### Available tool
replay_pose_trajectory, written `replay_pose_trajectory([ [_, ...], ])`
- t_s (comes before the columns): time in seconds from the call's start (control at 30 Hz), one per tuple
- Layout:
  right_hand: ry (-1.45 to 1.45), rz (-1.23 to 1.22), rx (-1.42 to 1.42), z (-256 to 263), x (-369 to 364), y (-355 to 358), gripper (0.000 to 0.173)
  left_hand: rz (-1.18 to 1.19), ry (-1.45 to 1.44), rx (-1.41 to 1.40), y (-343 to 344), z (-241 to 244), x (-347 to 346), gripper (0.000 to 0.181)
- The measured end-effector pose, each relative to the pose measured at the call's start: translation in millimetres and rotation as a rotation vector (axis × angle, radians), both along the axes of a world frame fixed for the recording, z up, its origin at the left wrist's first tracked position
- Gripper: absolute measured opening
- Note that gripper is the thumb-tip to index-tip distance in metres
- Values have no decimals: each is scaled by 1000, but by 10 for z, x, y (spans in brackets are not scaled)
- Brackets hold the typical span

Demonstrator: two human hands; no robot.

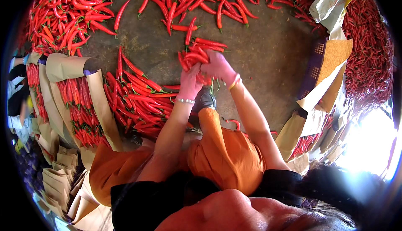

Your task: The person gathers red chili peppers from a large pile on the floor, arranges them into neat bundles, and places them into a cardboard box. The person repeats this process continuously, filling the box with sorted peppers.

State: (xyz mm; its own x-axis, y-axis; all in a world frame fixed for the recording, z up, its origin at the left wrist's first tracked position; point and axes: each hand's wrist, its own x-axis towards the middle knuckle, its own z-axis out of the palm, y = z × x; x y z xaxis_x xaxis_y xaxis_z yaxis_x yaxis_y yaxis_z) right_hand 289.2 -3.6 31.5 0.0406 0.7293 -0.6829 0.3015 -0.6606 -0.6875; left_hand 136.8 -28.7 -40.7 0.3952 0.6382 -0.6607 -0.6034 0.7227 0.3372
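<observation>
Both of my hands wear pink gloves and meet in front of me, low over the concrete floor (267, 61). A small bunch of red chilli peppers (195, 56) is gathered between them, with green stems hanging below. My left hand (190, 81) closes around the near side of the bunch, and my right hand (220, 67) grips it from the right. The fingers partly hide the peppers. Left of my left wrist lies a pile of loose red chillies (138, 100), many of them pointing up and left. My black shoe (205, 97) is just beneath the hands.
Heaped chillies (69, 14) cover the floor at the back left, with more scattered chillies (201, 1) ahead. A paper-lined crate (83, 111) holds rows of chillies on the left. Folded brown paper (58, 180) lies behind it. Another purple crate (311, 70) stands right, beside a big chilli heap (367, 48).
</observation>
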Motion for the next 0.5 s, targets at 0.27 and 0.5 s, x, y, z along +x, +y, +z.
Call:
replay_pose_trajectory([
  [0.27, -372, 418, 191, -377, -170, -231, 53, -498, 872, 1023, -508, -392, -305, 54],
  [0.5, 787, -639, 73, -300, -136, -529, 54, -494, 374, 347, 246, 247, -136, 40],
])
